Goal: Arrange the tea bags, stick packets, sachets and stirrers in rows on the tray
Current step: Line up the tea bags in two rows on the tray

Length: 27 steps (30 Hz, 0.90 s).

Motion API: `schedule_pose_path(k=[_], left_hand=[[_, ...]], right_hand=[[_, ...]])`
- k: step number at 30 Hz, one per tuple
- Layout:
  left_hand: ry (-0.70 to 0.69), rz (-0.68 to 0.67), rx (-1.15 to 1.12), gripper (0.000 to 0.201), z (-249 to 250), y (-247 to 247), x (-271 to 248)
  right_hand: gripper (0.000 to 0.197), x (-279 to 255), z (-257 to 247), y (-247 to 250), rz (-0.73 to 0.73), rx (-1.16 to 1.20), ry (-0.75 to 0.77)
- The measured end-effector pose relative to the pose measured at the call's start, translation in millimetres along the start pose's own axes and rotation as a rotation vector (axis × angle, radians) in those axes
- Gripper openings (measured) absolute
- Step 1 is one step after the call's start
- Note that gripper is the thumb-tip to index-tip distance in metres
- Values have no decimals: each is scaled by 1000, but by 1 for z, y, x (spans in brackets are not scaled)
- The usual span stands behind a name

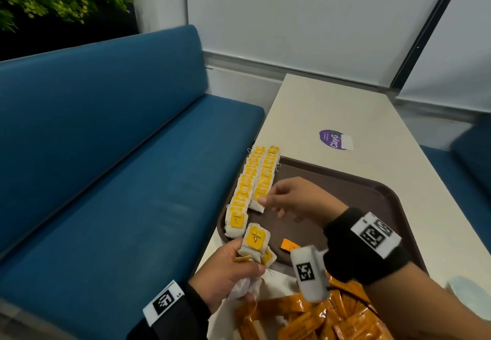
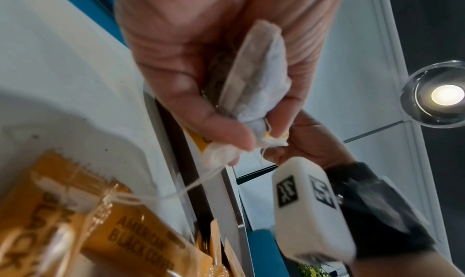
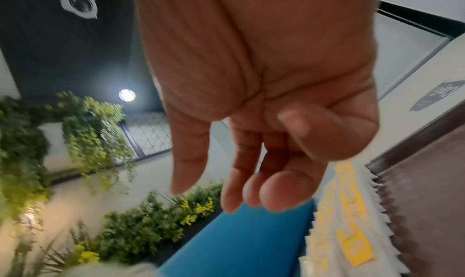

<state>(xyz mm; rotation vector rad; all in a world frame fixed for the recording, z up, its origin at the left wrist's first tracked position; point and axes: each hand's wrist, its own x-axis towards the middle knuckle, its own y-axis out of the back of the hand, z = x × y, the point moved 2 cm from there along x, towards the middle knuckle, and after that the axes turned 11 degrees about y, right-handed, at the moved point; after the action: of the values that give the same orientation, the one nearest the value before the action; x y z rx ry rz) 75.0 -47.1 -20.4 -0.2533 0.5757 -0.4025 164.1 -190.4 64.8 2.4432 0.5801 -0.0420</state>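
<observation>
I am seeing the right hand (image 1: 297, 198) hovering with loose, empty fingers just beside the second row's near end (image 1: 259, 204) on the tray (image 1: 372, 193) (the row is running away from me), while the left hand (image 1: 228, 270) is gripping a bunch of tea bags (image 1: 255, 244) nearer to me.

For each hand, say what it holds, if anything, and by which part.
The left hand grips a bunch of tea bags around their lower ends, tags sticking up. The right hand holds nothing, fingers loose over the tray.

2 tea bag rows (image 1: 252, 180) lie along the tray's (image 1: 372, 193) left edge.
</observation>
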Motion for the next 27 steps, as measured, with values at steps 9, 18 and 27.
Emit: schedule_pose_path(k=[9,18,27], left_hand=[[35,-11,22,27,-3,-13,-6],[64,44,25,16,-9,-11,-18],[68,75,-9,14,-4,1,-28]], right_hand=[[20,-59,2,-30,71,-8,14],[7,-74,-9,-20,240,238,98],[18,-5,12,-13,259,99,-15]])
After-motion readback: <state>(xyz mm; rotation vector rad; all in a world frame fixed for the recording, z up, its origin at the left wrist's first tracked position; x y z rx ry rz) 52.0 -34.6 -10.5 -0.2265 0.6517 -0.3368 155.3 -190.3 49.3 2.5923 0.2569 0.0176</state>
